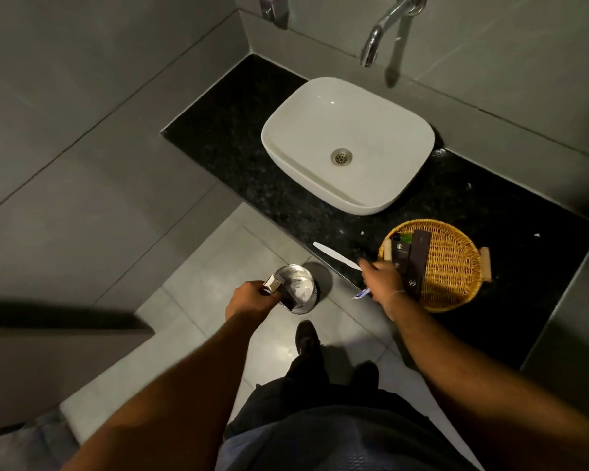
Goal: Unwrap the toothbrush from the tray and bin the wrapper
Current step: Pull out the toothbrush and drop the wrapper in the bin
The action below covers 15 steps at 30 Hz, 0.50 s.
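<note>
My left hand [252, 297] is closed around a dark cardboard wrapper [275, 284] whose open white end points up. It holds the wrapper over the mouth of a small steel bin [309, 274] that stands on the floor. At the counter's front edge my right hand [383, 280] grips a white toothbrush [334, 254], whose handle sticks out to the upper left. A small blue-and-white tube [361, 294] pokes out below that hand. Just right of it is the round wicker tray [456, 266] with several dark boxes [417, 260] inside.
A white basin [347, 144] sits on the black granite counter [238, 137], under a chrome wall tap [374, 45]. Grey tiled walls stand to the left and behind. My dark shoe [306, 338] rests on the floor tiles close to the bin.
</note>
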Each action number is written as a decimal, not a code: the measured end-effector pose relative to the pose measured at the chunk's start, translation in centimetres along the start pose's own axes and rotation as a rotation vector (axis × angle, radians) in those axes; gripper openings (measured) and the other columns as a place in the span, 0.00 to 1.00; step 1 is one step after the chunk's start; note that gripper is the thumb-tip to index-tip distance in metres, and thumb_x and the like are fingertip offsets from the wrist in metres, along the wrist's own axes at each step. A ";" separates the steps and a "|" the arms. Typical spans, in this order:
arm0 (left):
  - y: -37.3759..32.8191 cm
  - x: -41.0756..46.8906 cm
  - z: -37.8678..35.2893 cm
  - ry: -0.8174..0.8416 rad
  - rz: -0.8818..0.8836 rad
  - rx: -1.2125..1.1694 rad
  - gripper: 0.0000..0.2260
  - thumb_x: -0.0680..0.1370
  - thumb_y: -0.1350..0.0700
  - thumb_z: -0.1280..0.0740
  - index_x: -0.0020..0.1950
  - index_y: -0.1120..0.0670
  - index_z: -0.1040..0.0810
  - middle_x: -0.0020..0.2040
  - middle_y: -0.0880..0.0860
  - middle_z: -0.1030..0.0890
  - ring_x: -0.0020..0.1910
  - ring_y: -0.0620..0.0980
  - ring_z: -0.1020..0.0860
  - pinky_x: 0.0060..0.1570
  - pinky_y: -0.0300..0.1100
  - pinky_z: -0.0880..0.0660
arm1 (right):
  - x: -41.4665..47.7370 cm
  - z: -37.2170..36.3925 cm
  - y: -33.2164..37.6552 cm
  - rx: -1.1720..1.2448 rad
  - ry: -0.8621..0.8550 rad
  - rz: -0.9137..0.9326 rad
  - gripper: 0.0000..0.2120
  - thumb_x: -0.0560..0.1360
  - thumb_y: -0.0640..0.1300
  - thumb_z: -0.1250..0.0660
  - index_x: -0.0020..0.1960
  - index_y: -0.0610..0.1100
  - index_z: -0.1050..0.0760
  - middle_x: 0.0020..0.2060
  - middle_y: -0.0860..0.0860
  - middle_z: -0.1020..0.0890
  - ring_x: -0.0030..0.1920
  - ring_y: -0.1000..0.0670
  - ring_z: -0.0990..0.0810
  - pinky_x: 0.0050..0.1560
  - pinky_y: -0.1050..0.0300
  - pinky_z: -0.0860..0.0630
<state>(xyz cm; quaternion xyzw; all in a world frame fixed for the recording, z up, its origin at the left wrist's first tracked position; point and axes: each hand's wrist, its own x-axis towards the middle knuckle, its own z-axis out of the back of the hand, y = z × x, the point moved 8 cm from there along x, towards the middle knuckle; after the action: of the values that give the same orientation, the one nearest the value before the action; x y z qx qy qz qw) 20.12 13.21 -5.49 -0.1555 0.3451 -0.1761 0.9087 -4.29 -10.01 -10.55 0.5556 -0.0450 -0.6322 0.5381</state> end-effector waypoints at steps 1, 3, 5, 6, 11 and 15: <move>0.4 0.8 0.0 0.014 0.013 -0.008 0.11 0.74 0.40 0.25 0.45 0.47 0.15 0.37 0.45 0.16 0.40 0.49 0.18 0.38 0.42 0.29 | 0.7 -0.5 0.2 -0.026 -0.004 0.003 0.22 0.68 0.61 0.35 0.28 0.43 0.25 0.25 0.48 0.24 0.29 0.43 0.25 0.34 0.52 0.29; 1.3 2.3 0.0 0.036 0.039 -0.033 0.11 0.74 0.43 0.24 0.52 0.45 0.14 0.42 0.45 0.13 0.44 0.49 0.16 0.40 0.42 0.26 | 0.8 -1.6 1.6 -0.067 -0.012 0.012 0.22 0.70 0.61 0.34 0.27 0.45 0.23 0.25 0.48 0.24 0.31 0.43 0.24 0.37 0.50 0.27; 2.1 3.8 0.0 0.034 0.063 -0.070 0.14 0.73 0.44 0.24 0.57 0.45 0.15 0.45 0.46 0.13 0.46 0.51 0.15 0.45 0.45 0.20 | 0.4 -2.4 3.2 -0.079 -0.023 0.031 0.22 0.74 0.55 0.31 0.27 0.43 0.24 0.26 0.46 0.24 0.33 0.43 0.24 0.41 0.50 0.25; 2.5 4.7 0.0 0.028 0.071 -0.087 0.15 0.73 0.44 0.24 0.58 0.45 0.15 0.47 0.47 0.13 0.47 0.52 0.14 0.48 0.46 0.18 | 0.6 -2.9 3.5 -0.097 -0.023 0.036 0.22 0.77 0.52 0.31 0.28 0.42 0.25 0.26 0.45 0.23 0.33 0.43 0.24 0.42 0.51 0.26; 4.5 9.1 -0.5 0.005 0.113 -0.138 0.21 0.71 0.39 0.26 0.61 0.45 0.21 0.50 0.47 0.14 0.50 0.53 0.15 0.47 0.45 0.20 | 2.0 -5.1 4.0 -0.236 -0.032 0.058 0.23 0.78 0.53 0.31 0.26 0.46 0.24 0.26 0.49 0.24 0.34 0.44 0.23 0.44 0.51 0.27; 6.4 12.3 -1.5 0.004 0.181 -0.098 0.23 0.73 0.34 0.30 0.61 0.46 0.22 0.50 0.48 0.14 0.48 0.54 0.17 0.46 0.46 0.21 | 2.1 -6.9 5.5 -0.230 -0.013 0.046 0.22 0.81 0.51 0.33 0.32 0.39 0.22 0.30 0.43 0.21 0.35 0.43 0.23 0.45 0.51 0.27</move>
<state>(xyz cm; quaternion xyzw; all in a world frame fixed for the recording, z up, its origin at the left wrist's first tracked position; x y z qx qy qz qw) 29.04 13.39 -16.16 -0.1675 0.3677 -0.0767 0.9115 4.78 -10.16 -10.92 0.4849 0.0116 -0.6244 0.6122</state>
